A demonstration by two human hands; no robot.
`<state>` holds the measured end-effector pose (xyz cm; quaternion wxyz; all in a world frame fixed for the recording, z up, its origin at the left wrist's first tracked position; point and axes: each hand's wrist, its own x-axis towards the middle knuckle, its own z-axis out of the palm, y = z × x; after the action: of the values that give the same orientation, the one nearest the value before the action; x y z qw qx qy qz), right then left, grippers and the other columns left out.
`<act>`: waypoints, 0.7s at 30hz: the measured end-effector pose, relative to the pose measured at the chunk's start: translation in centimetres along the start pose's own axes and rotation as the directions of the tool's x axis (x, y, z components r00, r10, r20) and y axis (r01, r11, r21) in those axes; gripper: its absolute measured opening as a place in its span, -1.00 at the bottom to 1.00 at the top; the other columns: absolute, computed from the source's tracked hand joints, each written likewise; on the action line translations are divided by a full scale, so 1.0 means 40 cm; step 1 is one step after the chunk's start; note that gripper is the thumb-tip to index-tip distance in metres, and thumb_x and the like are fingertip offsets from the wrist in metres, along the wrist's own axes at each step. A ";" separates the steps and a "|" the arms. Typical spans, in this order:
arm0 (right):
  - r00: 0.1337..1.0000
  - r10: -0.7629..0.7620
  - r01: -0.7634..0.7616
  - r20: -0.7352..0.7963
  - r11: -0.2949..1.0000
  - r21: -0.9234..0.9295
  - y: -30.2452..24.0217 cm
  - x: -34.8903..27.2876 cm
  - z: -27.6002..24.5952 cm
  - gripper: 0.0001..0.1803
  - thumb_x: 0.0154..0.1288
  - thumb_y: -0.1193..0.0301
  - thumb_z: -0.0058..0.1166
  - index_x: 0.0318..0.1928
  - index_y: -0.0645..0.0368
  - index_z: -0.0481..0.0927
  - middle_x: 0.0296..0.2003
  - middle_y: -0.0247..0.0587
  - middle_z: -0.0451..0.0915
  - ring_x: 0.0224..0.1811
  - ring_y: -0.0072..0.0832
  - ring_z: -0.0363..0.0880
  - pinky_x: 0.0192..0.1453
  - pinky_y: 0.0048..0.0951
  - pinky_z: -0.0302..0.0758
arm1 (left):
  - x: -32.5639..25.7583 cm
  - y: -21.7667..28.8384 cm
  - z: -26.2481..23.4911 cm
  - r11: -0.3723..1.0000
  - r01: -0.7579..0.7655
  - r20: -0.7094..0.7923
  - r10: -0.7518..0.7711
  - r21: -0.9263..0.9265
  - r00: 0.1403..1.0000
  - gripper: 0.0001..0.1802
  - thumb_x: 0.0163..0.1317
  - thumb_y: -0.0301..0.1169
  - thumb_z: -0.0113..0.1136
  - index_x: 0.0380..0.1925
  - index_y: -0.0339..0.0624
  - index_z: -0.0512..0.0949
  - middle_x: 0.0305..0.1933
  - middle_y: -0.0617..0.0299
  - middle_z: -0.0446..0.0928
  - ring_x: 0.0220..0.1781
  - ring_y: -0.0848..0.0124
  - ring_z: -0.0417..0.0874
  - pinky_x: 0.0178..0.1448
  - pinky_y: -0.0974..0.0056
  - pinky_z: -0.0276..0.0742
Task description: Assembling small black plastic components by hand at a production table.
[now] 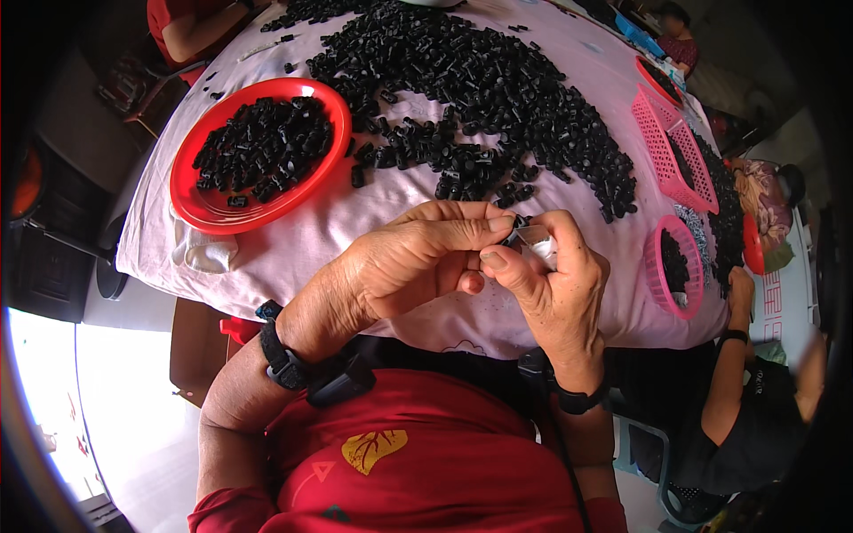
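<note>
Hands: left hand (418, 262), right hand (555, 275) pinched together on small black part (515, 233).

table (293, 240): pale pink cloth | floor (133, 417): pale, glaring bright lower left | surroundings: dim

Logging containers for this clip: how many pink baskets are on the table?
2. A rectangular pink mesh basket lies at the table's right side, and a round pink basket holding black pieces sits nearer the right edge. More may be hidden past the rim.
</note>
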<state>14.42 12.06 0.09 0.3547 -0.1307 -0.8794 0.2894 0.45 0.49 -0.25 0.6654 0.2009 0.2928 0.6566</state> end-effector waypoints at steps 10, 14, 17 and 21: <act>0.999 -0.048 0.046 -0.017 0.993 -0.109 0.004 -0.003 0.002 -0.48 0.05 -0.02 0.32 -0.44 0.18 0.44 -0.59 -0.22 0.58 -0.65 -0.40 0.57 -0.60 -0.44 0.41 | 0.001 -0.007 -0.006 0.998 0.008 0.003 -0.008 -0.069 1.000 -0.78 0.29 -0.34 0.17 -0.11 -0.17 0.53 -0.28 0.37 0.57 -0.35 0.61 0.56 -0.32 0.45 0.48; 1.000 -0.025 0.024 -0.012 0.995 -0.100 0.002 -0.004 0.002 -0.48 0.05 -0.03 0.31 -0.46 0.18 0.44 -0.60 -0.23 0.57 -0.65 -0.39 0.57 -0.61 -0.43 0.40 | 0.003 -0.009 -0.008 0.997 0.005 0.012 -0.004 -0.075 1.000 -0.78 0.29 -0.35 0.18 -0.11 -0.16 0.53 -0.28 0.37 0.57 -0.36 0.60 0.56 -0.33 0.45 0.47; 0.999 -0.030 0.029 -0.012 0.996 -0.082 0.003 -0.003 0.001 -0.47 0.04 -0.04 0.31 -0.46 0.18 0.44 -0.60 -0.23 0.57 -0.65 -0.39 0.57 -0.61 -0.42 0.40 | 0.001 -0.008 -0.005 0.998 0.007 0.006 -0.007 -0.068 1.000 -0.78 0.29 -0.35 0.17 -0.10 -0.16 0.53 -0.28 0.37 0.57 -0.36 0.60 0.56 -0.33 0.45 0.46; 0.998 -0.052 0.047 -0.035 0.990 -0.132 -0.001 -0.001 0.002 -0.45 0.02 -0.06 0.32 -0.49 0.17 0.42 -0.63 -0.24 0.55 -0.67 -0.38 0.54 -0.62 -0.42 0.40 | 0.002 -0.009 -0.007 0.997 0.012 0.020 -0.010 -0.081 1.000 -0.78 0.30 -0.35 0.17 -0.10 -0.16 0.53 -0.28 0.37 0.57 -0.35 0.61 0.56 -0.32 0.45 0.46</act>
<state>14.39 11.97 0.05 0.3694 -0.1376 -0.8924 0.2197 0.54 0.52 -0.70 0.6794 0.1786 0.2605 0.6623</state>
